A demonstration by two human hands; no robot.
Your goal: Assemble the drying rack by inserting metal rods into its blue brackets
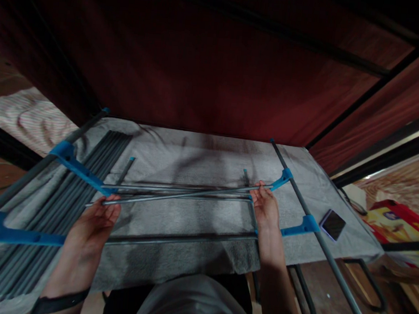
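A thin grey metal rod [177,195] slants across the middle of a frame made of grey tubes and blue plastic brackets. My left hand [96,218] is closed round the rod near its left end, close to a blue bracket [81,170]. The other end is pinched in the fingers of my right hand [265,207], just beside the right-hand blue bracket [283,179]. Behind the rod, other thin rods run between the two sides. Nearer to me lies a thicker crossbar [181,238], its left end hidden behind my left hand.
Several loose grey tubes [96,167] lie side by side at the left on a grey cloth [195,156]. To the right sit a phone [333,225] and, beyond the cloth, a red and yellow package [396,220]. A dark red panel [209,70] rises behind.
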